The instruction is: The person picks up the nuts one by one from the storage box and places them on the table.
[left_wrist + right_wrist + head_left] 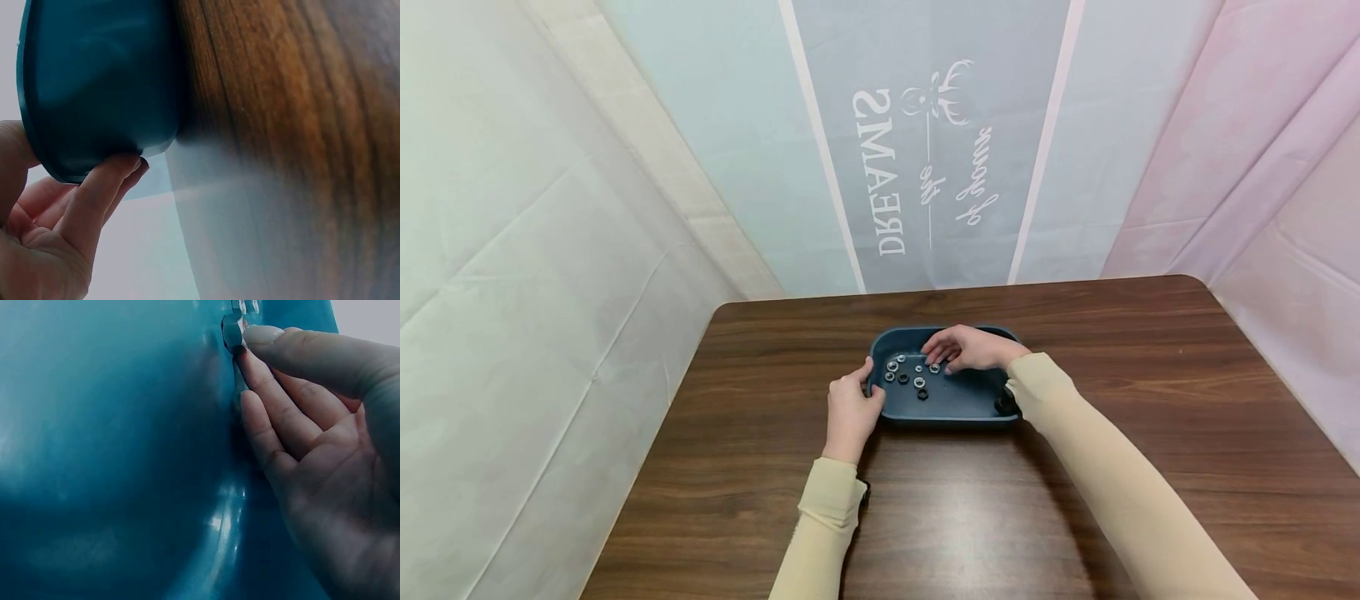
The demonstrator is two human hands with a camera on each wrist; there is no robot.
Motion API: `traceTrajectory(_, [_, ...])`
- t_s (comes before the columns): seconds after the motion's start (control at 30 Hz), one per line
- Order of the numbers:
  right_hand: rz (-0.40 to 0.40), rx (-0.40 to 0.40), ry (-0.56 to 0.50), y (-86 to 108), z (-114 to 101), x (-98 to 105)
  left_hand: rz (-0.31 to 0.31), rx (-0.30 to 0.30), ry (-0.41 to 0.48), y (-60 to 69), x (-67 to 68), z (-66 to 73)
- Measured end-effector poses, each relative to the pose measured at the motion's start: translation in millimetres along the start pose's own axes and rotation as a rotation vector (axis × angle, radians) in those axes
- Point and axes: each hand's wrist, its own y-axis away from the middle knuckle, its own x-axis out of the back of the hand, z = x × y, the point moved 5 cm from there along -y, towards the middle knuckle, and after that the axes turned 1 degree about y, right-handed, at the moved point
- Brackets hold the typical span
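Note:
A dark blue tray sits on the wooden table. My left hand grips its left end, the thumb at the rim and the fingers along the outer wall. Over the tray's middle, my right hand reaches in from the right with thumb and fingers apart. Beside its fingertips is a silver hex nut; no firm pinch on it shows. Several more nuts lie on the tray floor to the left, among them a silver nut, a black nut and a small silver nut.
Brown table surface surrounds the tray. Printed cloth hangs behind the table's far edge, and pale cloth hangs on the left. A dark object shows by the right cuff, over the tray's right end.

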Motion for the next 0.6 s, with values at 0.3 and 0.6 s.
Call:
traceTrajectory(0.3, [-0.025,0.03,0.046,-4.0,0,-7,0.041,-0.014,0.035,2.8,-1.6,-3.2])
traceTrajectory(0.6, [-0.034,0.042,0.089,-4.8,-1,-11,0.047,-0.007,0.058,6.1,-2.9,-5.0])
